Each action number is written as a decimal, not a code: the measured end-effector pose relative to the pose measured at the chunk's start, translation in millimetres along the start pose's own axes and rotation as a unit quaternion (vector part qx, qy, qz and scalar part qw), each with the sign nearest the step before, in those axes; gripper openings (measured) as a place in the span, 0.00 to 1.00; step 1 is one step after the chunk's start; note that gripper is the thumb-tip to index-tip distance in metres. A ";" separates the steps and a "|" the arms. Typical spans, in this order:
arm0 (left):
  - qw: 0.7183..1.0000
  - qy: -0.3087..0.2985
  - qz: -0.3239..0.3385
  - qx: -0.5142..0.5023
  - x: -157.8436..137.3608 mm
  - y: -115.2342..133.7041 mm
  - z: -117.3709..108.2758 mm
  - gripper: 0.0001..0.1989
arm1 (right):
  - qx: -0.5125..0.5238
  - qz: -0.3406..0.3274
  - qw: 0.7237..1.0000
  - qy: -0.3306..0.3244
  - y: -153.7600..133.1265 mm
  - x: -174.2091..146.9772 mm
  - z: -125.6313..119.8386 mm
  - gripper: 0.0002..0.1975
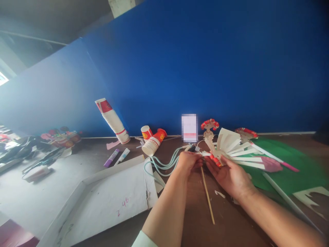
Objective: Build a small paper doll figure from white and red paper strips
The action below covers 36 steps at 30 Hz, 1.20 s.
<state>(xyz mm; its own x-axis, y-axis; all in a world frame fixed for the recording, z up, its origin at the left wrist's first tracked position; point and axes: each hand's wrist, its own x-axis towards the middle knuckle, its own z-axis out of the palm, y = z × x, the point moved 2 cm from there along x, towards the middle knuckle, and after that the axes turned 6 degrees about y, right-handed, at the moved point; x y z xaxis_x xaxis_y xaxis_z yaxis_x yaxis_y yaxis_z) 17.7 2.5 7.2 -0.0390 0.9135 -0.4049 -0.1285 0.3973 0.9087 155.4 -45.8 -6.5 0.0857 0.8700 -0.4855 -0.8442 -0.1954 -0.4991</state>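
My right hand [235, 176] holds a paper cup cut into strips [227, 142], with thumb on one side and fingers beneath. Its white strips fan out up and to the right, and red curled bits show near my fingers. My left hand [189, 163] is closed at the cup's left side, where a narrow white strip [205, 154] meets the fingertips; the exact grip is partly hidden. Below the hands a thin wooden stick [207, 199] lies on the table, its upper end close to my left fingers.
Behind stands a paper doll [210, 128] with red curls. Stacked paper cups [111, 120], more cups [154, 142], a purple glue stick [111, 157] and a white box lid [102, 202] are to the left. Coiled cable [167, 166] lies centrally; green paper [290, 164] spreads right.
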 end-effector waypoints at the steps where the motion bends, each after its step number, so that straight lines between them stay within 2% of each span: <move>1: 1.000 0.002 -0.001 -0.001 -0.5 0.5 0.0 0.06 | 0.000 0.001 1.000 0.000 0.0 -0.2 0.1 0.12; 12: 1.000 0.012 -0.006 0.015 -8.0 7.9 1.1 0.09 | -0.005 -0.010 1.000 -0.002 -0.8 1.2 -2.1 0.11; 19: 0.997 -0.009 0.034 0.073 -8.2 9.3 -1.0 0.09 | -0.009 -0.012 1.000 0.008 -4.7 -3.1 1.1 0.13; 27: 0.998 -0.008 0.017 0.067 -10.2 10.6 -2.1 0.07 | -0.005 -0.019 1.000 -0.004 -6.3 -1.7 0.9 0.14; 36: 0.998 -0.013 0.011 0.065 -14.7 12.5 -1.4 0.07 | 0.003 -0.019 1.000 0.014 -9.7 -1.5 2.3 0.14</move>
<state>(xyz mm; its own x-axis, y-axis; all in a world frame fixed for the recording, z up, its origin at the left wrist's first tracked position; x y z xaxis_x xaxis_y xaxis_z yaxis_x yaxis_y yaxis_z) 15.3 -6.1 24.4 -0.0150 0.9232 -0.3840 0.0027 0.3840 0.9233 162.2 -44.1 0.6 0.1320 0.8641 -0.4857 -0.8428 -0.1601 -0.5139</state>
